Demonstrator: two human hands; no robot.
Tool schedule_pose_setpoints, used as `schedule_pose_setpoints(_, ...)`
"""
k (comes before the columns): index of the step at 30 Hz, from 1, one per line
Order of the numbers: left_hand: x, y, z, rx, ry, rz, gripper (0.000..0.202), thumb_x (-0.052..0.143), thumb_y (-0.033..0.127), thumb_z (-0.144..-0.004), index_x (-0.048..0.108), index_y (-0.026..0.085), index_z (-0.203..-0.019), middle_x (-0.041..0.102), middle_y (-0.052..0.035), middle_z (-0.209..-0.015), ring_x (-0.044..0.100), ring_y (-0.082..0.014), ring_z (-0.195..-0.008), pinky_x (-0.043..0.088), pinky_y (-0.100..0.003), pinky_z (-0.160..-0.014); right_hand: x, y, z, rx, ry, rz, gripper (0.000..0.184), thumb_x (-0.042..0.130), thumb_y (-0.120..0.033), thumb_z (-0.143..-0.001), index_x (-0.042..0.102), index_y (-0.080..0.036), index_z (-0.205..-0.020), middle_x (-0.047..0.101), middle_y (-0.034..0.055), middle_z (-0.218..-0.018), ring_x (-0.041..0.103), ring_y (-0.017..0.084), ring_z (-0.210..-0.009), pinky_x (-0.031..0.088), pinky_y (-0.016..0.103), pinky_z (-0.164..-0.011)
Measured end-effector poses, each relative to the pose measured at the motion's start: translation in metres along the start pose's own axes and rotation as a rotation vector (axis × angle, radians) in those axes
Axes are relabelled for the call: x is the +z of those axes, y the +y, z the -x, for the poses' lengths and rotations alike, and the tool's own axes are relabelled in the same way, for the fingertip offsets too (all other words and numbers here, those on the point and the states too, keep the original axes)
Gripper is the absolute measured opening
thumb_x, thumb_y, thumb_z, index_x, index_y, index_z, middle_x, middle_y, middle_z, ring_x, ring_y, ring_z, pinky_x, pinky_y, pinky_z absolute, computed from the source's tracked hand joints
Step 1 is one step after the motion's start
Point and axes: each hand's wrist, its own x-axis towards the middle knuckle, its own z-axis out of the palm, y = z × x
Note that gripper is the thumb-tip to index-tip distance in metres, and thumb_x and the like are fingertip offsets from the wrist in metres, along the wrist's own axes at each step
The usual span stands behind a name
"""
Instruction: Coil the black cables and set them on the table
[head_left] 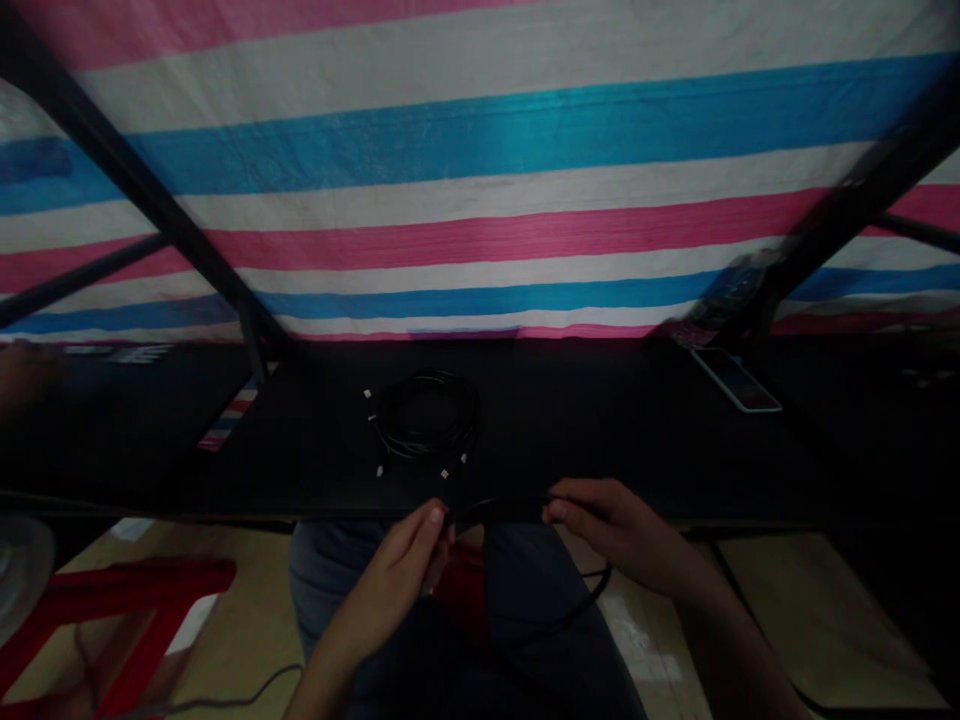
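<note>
Before a striped sheet (pixel 480 130), at the near edge of a dark worktop (pixel 600 430), the left hand (pixel 405 570) and right hand (pixel 615 530) pinch a black cable (pixel 499 508) between closed fingers; it hangs loose, uncoiled, while coiled cables (pixel 424 420) lie behind.

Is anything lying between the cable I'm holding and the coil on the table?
Nothing visible. The left hand and right hand pinch the cable at the table edge; only bare dark table lies between it and the coil. The phone sits far right.
</note>
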Motion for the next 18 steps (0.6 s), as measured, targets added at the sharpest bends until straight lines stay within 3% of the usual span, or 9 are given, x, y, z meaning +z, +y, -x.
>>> schedule_pose_setpoints(4, 0.008, 0.000, 0.008, 0.040, -0.249, -0.079, 0.049, 0.052, 0.064, -0.095, 0.062, 0.019, -0.079, 0.049, 0.0027, -0.068, 0.037, -0.0108, -0.056, 0.027, -0.021, -0.047, 0.013, -0.001, 0.000, -0.018, -0.136, 0.067, 0.025, 0.059, -0.031, -0.096, 0.073, -0.022, -0.077, 0.060, -0.0017, -0.066, 0.050, 0.014, -0.063, 0.037, 0.026, -0.059)
schedule_pose_setpoints(6, 0.010, 0.001, 0.008, 0.071, -0.294, -0.080, 0.046, 0.054, 0.059, -0.097, 0.060, 0.019, -0.076, 0.044, 0.0043, -0.065, 0.032, -0.0098, -0.053, 0.024, -0.020, -0.045, 0.017, 0.001, 0.000, -0.021, -0.155, 0.052, 0.025, 0.059, -0.032, -0.096, 0.073, -0.022, -0.078, 0.059, -0.0021, -0.065, 0.049, 0.014, -0.062, 0.036, 0.026, -0.058)
schedule_pose_setpoints(8, 0.006, 0.002, 0.005, 0.084, -0.241, -0.017, 0.044, 0.057, 0.059, -0.095, 0.060, 0.018, -0.076, 0.042, 0.0055, -0.062, 0.028, -0.0088, -0.051, 0.021, -0.019, -0.043, 0.016, 0.005, 0.000, -0.024, -0.121, 0.029, 0.029, 0.058, -0.036, -0.097, 0.071, -0.021, -0.076, 0.057, -0.0023, -0.066, 0.047, 0.013, -0.063, 0.036, 0.025, -0.059)
schedule_pose_setpoints(11, -0.010, 0.003, -0.001, 0.084, -0.055, 0.143, 0.048, 0.066, 0.062, -0.087, 0.059, 0.018, -0.072, 0.037, 0.0074, -0.057, 0.024, -0.0071, -0.047, 0.020, -0.018, -0.042, 0.006, 0.013, 0.002, 0.000, -0.048, 0.004, 0.031, 0.058, -0.042, -0.097, 0.066, -0.020, -0.077, 0.054, -0.0017, -0.070, 0.047, 0.014, -0.066, 0.039, 0.025, -0.061)
schedule_pose_setpoints(18, -0.040, 0.017, -0.001, 0.104, 0.238, 0.407, 0.050, 0.089, 0.054, -0.065, 0.057, 0.016, -0.062, 0.038, 0.0082, -0.052, 0.027, -0.0031, -0.041, 0.024, -0.014, -0.039, -0.023, 0.032, 0.015, 0.103, -0.068, 0.007, 0.029, 0.067, -0.044, -0.092, 0.061, -0.020, -0.078, 0.054, -0.0007, -0.075, 0.048, 0.014, -0.069, 0.040, 0.025, -0.062)
